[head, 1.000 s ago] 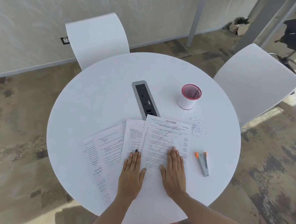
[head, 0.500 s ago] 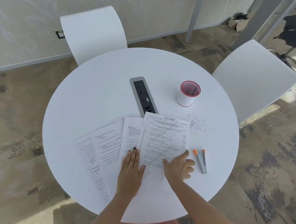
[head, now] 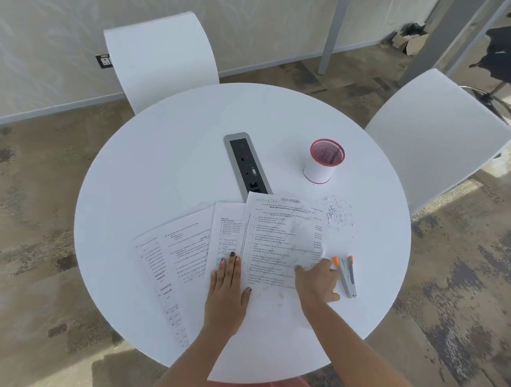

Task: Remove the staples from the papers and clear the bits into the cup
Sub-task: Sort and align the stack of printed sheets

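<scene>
Several printed papers (head: 278, 237) lie fanned out on the round white table (head: 162, 175). My left hand (head: 229, 289) rests flat on them, fingers apart. My right hand (head: 315, 283) sits at the right edge of the top sheet, fingers curled, its fingertips touching or very close to the grey staple remover with orange tips (head: 346, 276). I cannot tell whether the fingers grip it. A small heap of staple bits (head: 335, 210) lies right of the papers. Behind the heap stands the white cup with a pink mesh rim (head: 323, 161).
A grey power socket strip (head: 246, 163) is set into the table's middle, its near end under the top sheet. White chairs stand at the back (head: 160, 58) and at the right (head: 434, 132). The table's near edge is by my body.
My right hand has left the top sheet, slid right and curled its fingers at the staple remover. My left hand stays flat on the papers.
</scene>
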`<act>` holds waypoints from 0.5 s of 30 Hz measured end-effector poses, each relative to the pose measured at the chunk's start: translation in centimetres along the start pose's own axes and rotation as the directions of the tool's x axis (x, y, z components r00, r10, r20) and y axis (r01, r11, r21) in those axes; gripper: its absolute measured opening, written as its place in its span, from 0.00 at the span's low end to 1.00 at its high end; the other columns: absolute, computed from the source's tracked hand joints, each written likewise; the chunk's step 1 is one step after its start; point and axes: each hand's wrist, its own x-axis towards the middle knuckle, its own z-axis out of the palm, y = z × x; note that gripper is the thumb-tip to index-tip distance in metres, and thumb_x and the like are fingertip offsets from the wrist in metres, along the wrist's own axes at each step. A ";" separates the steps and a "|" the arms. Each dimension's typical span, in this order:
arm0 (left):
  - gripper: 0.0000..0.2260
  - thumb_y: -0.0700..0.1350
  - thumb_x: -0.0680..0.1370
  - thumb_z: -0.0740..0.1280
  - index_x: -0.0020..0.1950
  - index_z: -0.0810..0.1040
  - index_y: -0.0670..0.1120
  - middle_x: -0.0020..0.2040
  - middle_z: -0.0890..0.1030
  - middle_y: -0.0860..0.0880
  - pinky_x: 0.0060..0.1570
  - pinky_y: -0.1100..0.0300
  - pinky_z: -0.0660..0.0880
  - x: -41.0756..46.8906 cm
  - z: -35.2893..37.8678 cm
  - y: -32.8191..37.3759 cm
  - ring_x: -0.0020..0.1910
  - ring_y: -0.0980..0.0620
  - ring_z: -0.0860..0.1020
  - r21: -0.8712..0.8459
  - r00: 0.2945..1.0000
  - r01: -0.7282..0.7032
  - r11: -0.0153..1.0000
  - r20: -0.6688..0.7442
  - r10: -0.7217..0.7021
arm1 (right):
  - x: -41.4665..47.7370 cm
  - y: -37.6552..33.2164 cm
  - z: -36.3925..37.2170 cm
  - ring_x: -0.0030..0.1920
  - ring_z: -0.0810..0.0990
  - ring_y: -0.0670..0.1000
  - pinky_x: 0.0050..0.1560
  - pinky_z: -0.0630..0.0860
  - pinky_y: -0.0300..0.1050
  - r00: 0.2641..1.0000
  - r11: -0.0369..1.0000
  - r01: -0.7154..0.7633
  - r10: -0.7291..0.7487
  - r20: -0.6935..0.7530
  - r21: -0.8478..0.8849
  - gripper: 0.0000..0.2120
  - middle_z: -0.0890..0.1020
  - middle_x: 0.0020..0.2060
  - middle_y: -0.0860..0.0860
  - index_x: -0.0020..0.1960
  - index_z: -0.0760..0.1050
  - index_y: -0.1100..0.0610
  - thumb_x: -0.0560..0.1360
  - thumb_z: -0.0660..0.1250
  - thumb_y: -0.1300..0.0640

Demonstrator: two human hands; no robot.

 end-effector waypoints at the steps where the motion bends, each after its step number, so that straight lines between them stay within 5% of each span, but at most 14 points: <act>1: 0.33 0.56 0.79 0.53 0.80 0.52 0.42 0.77 0.64 0.43 0.75 0.57 0.43 0.0 -0.1 0.2 0.77 0.46 0.58 0.005 1.000 0.001 1.000 0.010 -0.001 | 0.0 0.1 -0.3 0.59 0.74 0.60 0.62 0.66 0.56 0.999 0.997 0.032 -0.031 -0.023 0.064 0.22 0.69 0.63 0.59 0.64 0.68 0.60 0.75 0.68 0.52; 3: 0.34 0.56 0.78 0.51 0.80 0.51 0.40 0.80 0.56 0.44 0.77 0.57 0.41 0.2 -0.6 0.5 0.79 0.45 0.57 0.010 1.000 0.020 1.000 0.000 -0.020 | 0.0 0.2 -1.2 0.58 0.76 0.61 0.56 0.72 0.55 0.990 0.975 0.130 -0.117 -0.080 0.181 0.16 0.73 0.61 0.59 0.61 0.71 0.61 0.76 0.66 0.56; 6: 0.33 0.54 0.84 0.53 0.79 0.37 0.43 0.79 0.37 0.51 0.74 0.60 0.34 0.6 -1.4 1.1 0.80 0.52 0.40 -0.160 0.995 0.089 0.983 0.056 -0.081 | -0.8 0.0 -3.0 0.48 0.79 0.58 0.44 0.77 0.43 0.956 0.909 0.291 -0.261 -0.134 0.299 0.08 0.81 0.48 0.56 0.56 0.75 0.60 0.77 0.63 0.60; 8: 0.35 0.53 0.84 0.57 0.80 0.37 0.45 0.80 0.37 0.52 0.75 0.60 0.39 0.9 -2.6 1.6 0.80 0.54 0.41 -0.353 0.985 0.173 0.919 0.071 -0.158 | -1.5 -0.2 -4.2 0.43 0.79 0.56 0.40 0.68 0.22 0.926 0.856 0.378 -0.347 -0.150 0.351 0.06 0.82 0.43 0.54 0.53 0.77 0.61 0.78 0.63 0.63; 10: 0.35 0.53 0.83 0.60 0.81 0.42 0.46 0.81 0.42 0.52 0.77 0.57 0.47 1.2 -4.4 2.2 0.80 0.53 0.46 -0.555 0.956 0.277 0.784 0.080 -0.282 | -1.9 -0.5 -4.8 0.44 0.79 0.55 0.43 0.64 0.18 0.901 0.802 0.428 -0.413 -0.132 0.416 0.06 0.83 0.41 0.51 0.52 0.78 0.60 0.77 0.64 0.63; 12: 0.33 0.55 0.82 0.61 0.81 0.50 0.48 0.82 0.48 0.52 0.76 0.53 0.54 1.5 -6.1 2.2 0.80 0.50 0.55 -0.689 0.914 0.360 0.629 0.125 -0.385 | -1.9 -0.8 -4.6 0.47 0.81 0.54 0.49 0.72 0.28 0.908 0.765 0.386 -0.414 -0.066 0.515 0.06 0.84 0.44 0.50 0.52 0.79 0.57 0.76 0.66 0.60; 14: 0.29 0.56 0.81 0.62 0.79 0.59 0.49 0.80 0.59 0.52 0.75 0.50 0.59 1.6 -7.8 1.6 0.77 0.48 0.63 -0.795 0.889 0.371 0.479 0.155 -0.432 | -1.8 -0.9 -4.3 0.49 0.82 0.56 0.53 0.79 0.53 0.921 0.744 0.307 -0.390 0.013 0.593 0.05 0.85 0.45 0.51 0.50 0.79 0.51 0.74 0.69 0.56; 15: 0.26 0.55 0.81 0.64 0.77 0.65 0.50 0.76 0.67 0.51 0.74 0.49 0.63 1.6 -8.5 1.0 0.74 0.48 0.68 -0.850 0.892 0.344 0.400 0.162 -0.423 | -1.8 -0.9 -4.2 0.49 0.82 0.57 0.53 0.79 0.58 0.920 0.738 0.277 -0.389 0.053 0.616 0.04 0.85 0.44 0.51 0.48 0.80 0.49 0.74 0.69 0.56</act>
